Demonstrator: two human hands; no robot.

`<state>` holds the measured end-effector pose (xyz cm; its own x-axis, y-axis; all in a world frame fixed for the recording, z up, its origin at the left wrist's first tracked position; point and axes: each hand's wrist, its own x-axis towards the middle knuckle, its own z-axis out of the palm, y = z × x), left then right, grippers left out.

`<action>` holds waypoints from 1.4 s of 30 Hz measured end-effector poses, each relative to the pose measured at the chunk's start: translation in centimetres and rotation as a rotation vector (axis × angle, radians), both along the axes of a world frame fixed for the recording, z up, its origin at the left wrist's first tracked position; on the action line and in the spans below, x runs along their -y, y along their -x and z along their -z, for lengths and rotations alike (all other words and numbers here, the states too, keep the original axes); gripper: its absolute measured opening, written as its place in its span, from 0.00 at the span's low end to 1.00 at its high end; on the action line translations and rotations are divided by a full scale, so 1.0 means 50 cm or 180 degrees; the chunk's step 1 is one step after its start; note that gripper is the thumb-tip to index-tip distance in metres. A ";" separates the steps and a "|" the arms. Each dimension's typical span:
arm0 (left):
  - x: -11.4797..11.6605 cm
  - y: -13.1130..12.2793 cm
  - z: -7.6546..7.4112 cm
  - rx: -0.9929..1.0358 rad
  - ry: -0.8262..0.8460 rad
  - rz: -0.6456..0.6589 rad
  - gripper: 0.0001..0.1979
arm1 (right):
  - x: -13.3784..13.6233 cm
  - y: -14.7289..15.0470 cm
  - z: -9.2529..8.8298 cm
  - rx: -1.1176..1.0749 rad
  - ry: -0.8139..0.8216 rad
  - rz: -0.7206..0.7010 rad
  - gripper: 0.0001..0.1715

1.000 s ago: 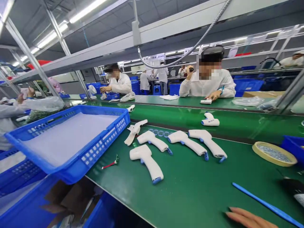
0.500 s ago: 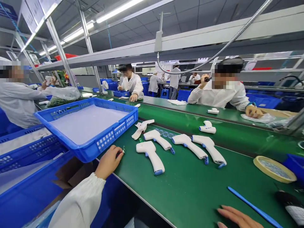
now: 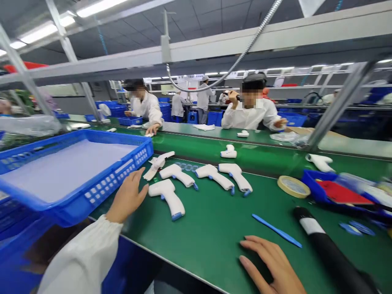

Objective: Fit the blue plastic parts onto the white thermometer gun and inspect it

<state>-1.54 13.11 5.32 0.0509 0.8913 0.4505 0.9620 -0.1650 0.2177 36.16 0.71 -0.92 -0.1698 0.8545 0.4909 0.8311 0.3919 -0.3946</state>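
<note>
My left hand (image 3: 130, 194) is open beside the basket's near corner, thumb and fingers apart, and I see nothing in its grasp. Close to its fingertips lies an opened white thermometer shell (image 3: 157, 165). Just right of the thumb is a white gun-shaped thermometer (image 3: 168, 197) with a blue trigger. Several more lie behind it, among them one thermometer (image 3: 177, 176) with its blue end flap hanging out. My right hand (image 3: 272, 263), open with fingers spread, hovers over or rests on the green table near the front; contact cannot be judged. A blue plastic stick (image 3: 277, 230) lies beyond it.
A large blue basket (image 3: 119, 173) lined with white stands at left. To the right are a black cylindrical tool (image 3: 327, 247), a tape roll (image 3: 283, 188) and a blue bin (image 3: 309, 179). Co-workers sit across the green belt (image 3: 196, 146); a metal post (image 3: 339, 106) rises at right.
The view has turned right. My left hand has opened; the small green-and-white piece at its fingertips no longer shows. More of my right hand has come into view.
</note>
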 end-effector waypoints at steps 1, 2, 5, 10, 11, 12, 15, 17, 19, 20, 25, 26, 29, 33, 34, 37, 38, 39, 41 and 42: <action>0.008 -0.017 -0.002 -0.0207 0.0026 0.0455 0.26 | 0.005 0.011 -0.009 -0.0090 0.0017 0.0062 0.11; 0.014 -0.033 -0.002 -0.0581 -0.0002 0.0901 0.26 | 0.010 0.021 -0.016 -0.0164 0.0061 0.0108 0.10; 0.013 -0.073 0.007 -0.1598 -0.0114 0.1687 0.33 | 0.018 0.042 -0.029 -0.0326 0.0311 0.0152 0.09; -0.009 -0.116 -0.006 -0.2010 0.0073 0.2165 0.27 | 0.013 0.019 -0.053 -0.0001 0.0365 0.0286 0.10; -0.007 -0.125 -0.018 -0.2013 0.0019 0.2177 0.26 | 0.007 0.007 -0.060 0.0156 0.0259 0.0381 0.11; -0.001 -0.134 -0.032 -0.1974 -0.0072 0.2169 0.23 | -0.002 -0.006 -0.068 0.0322 0.0155 0.0505 0.11; 0.032 -0.170 -0.068 -0.1515 -0.0328 0.2302 0.15 | -0.038 -0.042 -0.085 0.0785 0.0243 0.1006 0.13; 0.055 -0.197 -0.079 -0.1070 -0.0231 0.2543 0.14 | -0.061 -0.055 -0.088 0.0916 0.0574 0.1265 0.13; 0.071 -0.223 -0.080 -0.0785 -0.0039 0.2756 0.14 | -0.076 -0.061 -0.085 0.0843 0.0814 0.1325 0.10; 0.076 -0.234 -0.078 -0.0727 0.0049 0.2820 0.15 | -0.078 -0.062 -0.083 0.0744 0.0868 0.1281 0.09; 0.073 -0.282 -0.068 -0.0547 0.0446 0.2963 0.15 | -0.052 -0.047 -0.086 -0.0009 0.1061 0.0858 0.09; 0.071 -0.289 -0.069 -0.0471 0.0572 0.2952 0.15 | -0.042 -0.039 -0.089 -0.0333 0.1120 0.0752 0.10; 0.065 -0.308 -0.078 -0.0333 0.1056 0.2778 0.13 | -0.012 -0.003 -0.099 -0.1653 0.1222 0.0480 0.13; 0.052 -0.324 -0.097 0.0125 0.2364 0.2768 0.08 | 0.005 0.051 -0.113 -0.2484 0.1205 0.0167 0.27; 0.048 -0.327 -0.099 0.0303 0.2798 0.2835 0.08 | 0.003 0.061 -0.116 -0.2469 0.1220 0.0061 0.30; 0.034 -0.337 -0.096 0.0714 0.3854 0.3075 0.13 | -0.012 0.076 -0.126 -0.2220 0.1232 -0.0238 0.28; 0.029 -0.340 -0.090 0.0907 0.4101 0.3150 0.15 | -0.018 0.078 -0.129 -0.2175 0.1214 -0.0301 0.24; 0.025 -0.343 -0.083 0.1178 0.4357 0.3222 0.17 | -0.024 0.078 -0.130 -0.2168 0.1193 -0.0335 0.19; 0.018 -0.348 -0.064 0.1794 0.4917 0.3378 0.17 | -0.034 0.077 -0.131 -0.2265 0.1113 -0.0257 0.13; 0.015 -0.350 -0.054 0.2059 0.5178 0.3445 0.15 | -0.037 0.076 -0.130 -0.2336 0.1092 -0.0165 0.13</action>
